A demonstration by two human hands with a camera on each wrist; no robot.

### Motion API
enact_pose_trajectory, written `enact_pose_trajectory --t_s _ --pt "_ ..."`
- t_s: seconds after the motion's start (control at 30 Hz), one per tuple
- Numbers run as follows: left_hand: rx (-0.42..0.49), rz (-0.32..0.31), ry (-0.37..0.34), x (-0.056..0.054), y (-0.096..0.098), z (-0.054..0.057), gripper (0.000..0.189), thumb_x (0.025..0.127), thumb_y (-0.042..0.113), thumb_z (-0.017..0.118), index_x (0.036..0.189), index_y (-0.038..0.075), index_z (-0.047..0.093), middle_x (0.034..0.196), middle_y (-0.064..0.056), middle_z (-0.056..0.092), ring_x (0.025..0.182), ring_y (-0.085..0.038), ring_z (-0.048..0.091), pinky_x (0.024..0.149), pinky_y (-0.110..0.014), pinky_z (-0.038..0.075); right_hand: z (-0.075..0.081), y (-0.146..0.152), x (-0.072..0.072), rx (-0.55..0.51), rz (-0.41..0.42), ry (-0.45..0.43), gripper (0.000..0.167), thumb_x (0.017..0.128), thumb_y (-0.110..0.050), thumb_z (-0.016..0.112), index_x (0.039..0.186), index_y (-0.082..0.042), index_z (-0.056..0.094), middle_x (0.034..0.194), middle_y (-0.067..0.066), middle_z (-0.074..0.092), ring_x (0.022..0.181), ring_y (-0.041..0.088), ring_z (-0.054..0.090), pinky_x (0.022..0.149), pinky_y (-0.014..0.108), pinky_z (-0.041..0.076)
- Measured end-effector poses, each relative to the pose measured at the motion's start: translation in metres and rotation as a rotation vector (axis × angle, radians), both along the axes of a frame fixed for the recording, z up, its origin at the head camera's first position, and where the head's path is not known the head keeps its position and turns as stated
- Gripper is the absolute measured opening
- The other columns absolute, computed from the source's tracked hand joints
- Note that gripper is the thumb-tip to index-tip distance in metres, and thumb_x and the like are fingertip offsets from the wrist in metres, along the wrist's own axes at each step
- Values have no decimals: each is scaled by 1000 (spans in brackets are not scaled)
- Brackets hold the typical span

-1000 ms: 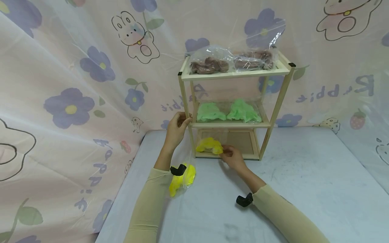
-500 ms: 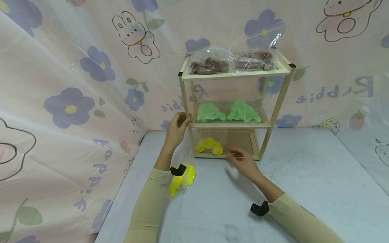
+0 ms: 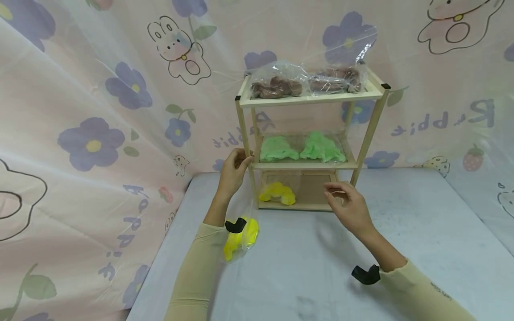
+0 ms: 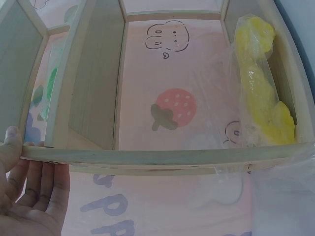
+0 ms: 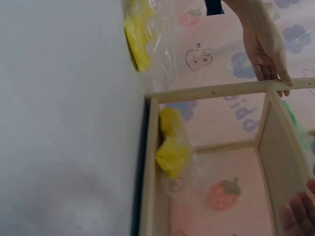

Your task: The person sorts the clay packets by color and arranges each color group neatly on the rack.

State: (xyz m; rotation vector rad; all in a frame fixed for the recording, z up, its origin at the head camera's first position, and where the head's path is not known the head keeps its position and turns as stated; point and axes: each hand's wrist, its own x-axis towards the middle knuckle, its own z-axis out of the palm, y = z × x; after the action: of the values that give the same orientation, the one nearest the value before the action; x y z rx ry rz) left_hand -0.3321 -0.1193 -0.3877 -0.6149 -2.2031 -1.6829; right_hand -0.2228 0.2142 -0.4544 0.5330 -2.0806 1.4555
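Observation:
My left hand grips the left front post of a small wooden three-tier rack, close to the middle shelf. In the left wrist view, the thumb and fingers stand on either side of that post. My right hand hovers before the rack's lower right corner, fingers loosely bent and holding nothing. On the bottom shelf's left side lies a clear bag of yellow, clay-like lumps. A second yellow bag lies on the table beside my left forearm, partly hidden by the black wrist piece.
Two clear bags of pale green lumps lie on the middle shelf. Bags of brown lumps sit on the top shelf. A patterned curtain hangs behind the rack and to the left of the white table.
My right hand has let go of the yellow bag on the bottom shelf and moved away to the right. The bag stays there; my left hand keeps its place on the post.

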Motion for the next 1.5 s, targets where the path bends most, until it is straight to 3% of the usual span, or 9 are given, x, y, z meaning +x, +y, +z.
enact_pose_trajectory --t_s 0.33,0.5,0.63,0.83,1.0,1.13,1.33,1.5 --pt "-2 -7 -2 0 0 -1 29 106 21 70 129 3 66 120 -14 71 116 -30 68 110 -45 54 33 32 -12 -156 -57 327 27 88 29 65 112 19 69 108 25 68 102 14 67 92 19 56" --pt "-5 -4 1 0 0 -1 29 106 21 70 129 3 66 120 -15 71 116 -30 68 109 -45 54 50 45 -20 -207 -161 391 22 90 24 64 112 23 64 109 15 68 100 15 65 90 21 55" --pt "-10 4 4 -1 0 0 29 106 21 70 129 3 66 120 -15 72 116 -30 69 109 -44 55 56 52 -26 -250 -197 372 27 93 21 65 118 26 59 117 4 65 102 18 63 91 22 54" --pt "-11 7 7 -1 0 0 29 106 21 70 128 3 67 120 -14 72 114 -30 69 107 -44 56 51 66 -41 -247 -171 294 37 95 16 67 131 21 57 125 12 63 108 15 62 92 19 53" --pt "-8 11 1 -1 0 0 29 106 22 71 128 4 67 120 -13 72 114 -30 70 107 -45 56 49 75 -51 -261 -67 227 33 99 10 66 133 12 64 122 5 68 109 13 64 92 15 54" --pt "0 8 2 -1 -1 -1 29 106 22 71 128 4 67 120 -14 72 114 -30 69 107 -46 55 52 77 -53 -282 18 172 30 102 8 66 132 13 65 115 2 71 106 12 67 90 15 56" --pt "-18 7 -2 0 0 1 29 107 22 69 129 4 67 120 -14 72 114 -30 69 108 -45 55 52 76 -55 -205 -79 108 28 107 -3 66 127 15 66 113 -7 76 101 7 71 88 14 56" --pt "-46 -19 -17 -1 -5 3 31 107 26 70 130 6 67 120 -13 73 114 -28 69 106 -46 56 52 73 -56 -204 -109 118 24 106 -2 68 121 16 69 110 -9 79 98 6 72 86 13 55"
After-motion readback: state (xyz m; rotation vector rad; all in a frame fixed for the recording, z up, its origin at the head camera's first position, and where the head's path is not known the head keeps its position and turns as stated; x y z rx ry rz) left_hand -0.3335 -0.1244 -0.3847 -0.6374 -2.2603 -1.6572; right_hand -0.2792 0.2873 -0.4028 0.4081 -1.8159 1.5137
